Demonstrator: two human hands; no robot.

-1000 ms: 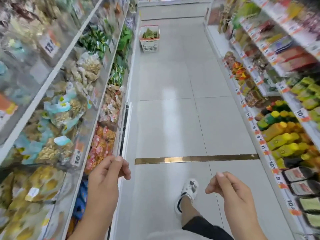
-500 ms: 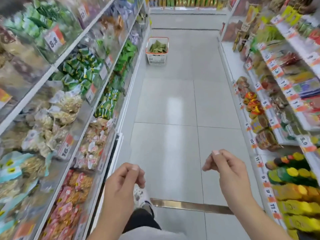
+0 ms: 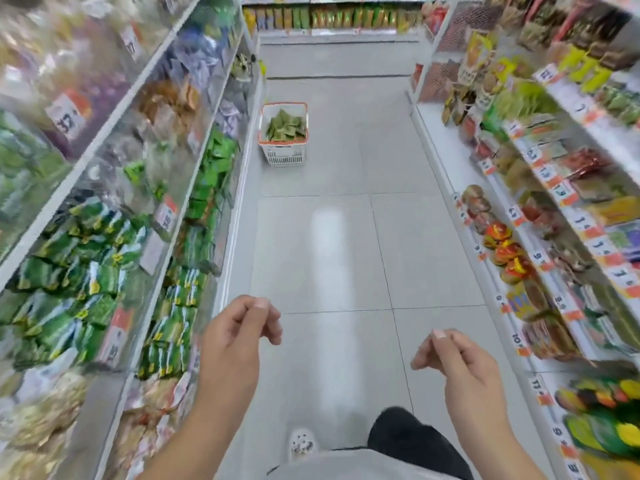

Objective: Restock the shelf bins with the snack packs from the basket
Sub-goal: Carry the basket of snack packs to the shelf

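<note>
A white basket [image 3: 284,156] with an orange rim stands on the aisle floor ahead, close to the left shelving. Green snack packs [image 3: 286,126] fill it. Clear shelf bins [image 3: 194,216] on the left hold green and other snack packs. My left hand [image 3: 239,337] hangs in front of me at lower centre, fingers loosely curled, holding nothing. My right hand [image 3: 460,362] is at the lower right, also loosely curled and empty. Both hands are far short of the basket.
Shelving [image 3: 540,188] with packaged goods and orange price tags lines the right side of the aisle. Another shelf [image 3: 332,19] closes the far end. The grey tiled floor [image 3: 346,244] runs between. My foot in a white shoe [image 3: 302,445] is at the bottom.
I have moved forward along the aisle, so the basket is nearer and larger in view. The brass floor strip has passed out of sight. Both hands stay empty and loosely curled.
</note>
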